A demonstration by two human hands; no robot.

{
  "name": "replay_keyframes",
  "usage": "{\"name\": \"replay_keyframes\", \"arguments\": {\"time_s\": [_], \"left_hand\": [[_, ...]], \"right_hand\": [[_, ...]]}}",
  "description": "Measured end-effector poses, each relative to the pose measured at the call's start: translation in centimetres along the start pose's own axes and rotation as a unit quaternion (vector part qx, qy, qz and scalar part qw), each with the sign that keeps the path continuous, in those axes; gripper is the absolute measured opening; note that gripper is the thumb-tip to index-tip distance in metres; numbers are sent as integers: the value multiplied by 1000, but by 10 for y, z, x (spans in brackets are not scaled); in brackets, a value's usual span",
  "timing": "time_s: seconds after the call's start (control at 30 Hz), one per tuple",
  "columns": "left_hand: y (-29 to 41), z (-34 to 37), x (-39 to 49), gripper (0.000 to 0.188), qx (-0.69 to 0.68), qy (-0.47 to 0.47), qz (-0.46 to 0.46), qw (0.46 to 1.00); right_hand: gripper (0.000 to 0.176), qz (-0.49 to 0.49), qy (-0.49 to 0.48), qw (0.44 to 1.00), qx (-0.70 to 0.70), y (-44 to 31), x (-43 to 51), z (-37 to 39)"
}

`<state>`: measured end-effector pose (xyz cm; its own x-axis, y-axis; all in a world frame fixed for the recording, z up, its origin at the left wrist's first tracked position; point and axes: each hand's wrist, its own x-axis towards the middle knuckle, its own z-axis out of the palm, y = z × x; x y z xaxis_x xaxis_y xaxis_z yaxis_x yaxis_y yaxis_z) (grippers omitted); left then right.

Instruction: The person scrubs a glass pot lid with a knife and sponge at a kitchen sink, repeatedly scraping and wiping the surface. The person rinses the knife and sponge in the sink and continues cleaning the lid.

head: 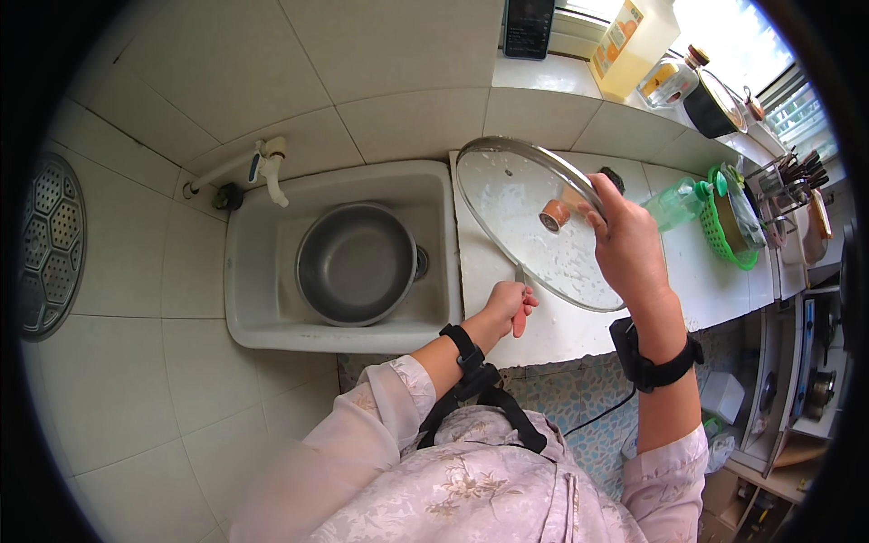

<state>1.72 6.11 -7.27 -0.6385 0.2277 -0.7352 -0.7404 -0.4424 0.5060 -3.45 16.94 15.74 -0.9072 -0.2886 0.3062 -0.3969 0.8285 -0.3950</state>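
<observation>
My right hand grips the metal-rimmed edge of a large glass pot lid, tilted up above the white counter. White droplets or suds dot the glass, and a brown knob is at its middle. In my left hand is a small tool with a narrow metal blade, probably a small knife. Its tip is at the lower left rim of the lid; whether it touches cannot be told. My fingers mostly cover its handle.
A grey metal basin sits in the white sink on the left, near a plastic tap. Right of the lid are a green pump bottle and a green basket. Bottles, a phone and a dark pot line the sill.
</observation>
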Motion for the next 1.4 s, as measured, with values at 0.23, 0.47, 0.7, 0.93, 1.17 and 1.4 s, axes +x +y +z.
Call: {"name": "replay_keyframes", "arguments": {"time_s": [0.23,0.47,0.7,0.93,1.17,1.4], "left_hand": [[57,-10,26,19,-73,105,161,979],[58,-16,20,15,6,90,110,990],[113,-24,17,15,9,115,292,950],[89,-33,20,18,72,119,194,971],[154,-11,5,24,312,188,465,807],[135,-12,15,28,412,224,319,824]], "right_hand": [[38,-6,-16,999,-30,-7,-4,1],[38,-6,-12,999,-40,-13,-7,2],[40,-5,-19,999,-42,-22,-8,5],[50,-24,-63,997,-26,-24,-10,0],[54,41,-68,997,-21,-11,-13,-1],[47,47,-64,997,-7,-3,-21,-5]]}}
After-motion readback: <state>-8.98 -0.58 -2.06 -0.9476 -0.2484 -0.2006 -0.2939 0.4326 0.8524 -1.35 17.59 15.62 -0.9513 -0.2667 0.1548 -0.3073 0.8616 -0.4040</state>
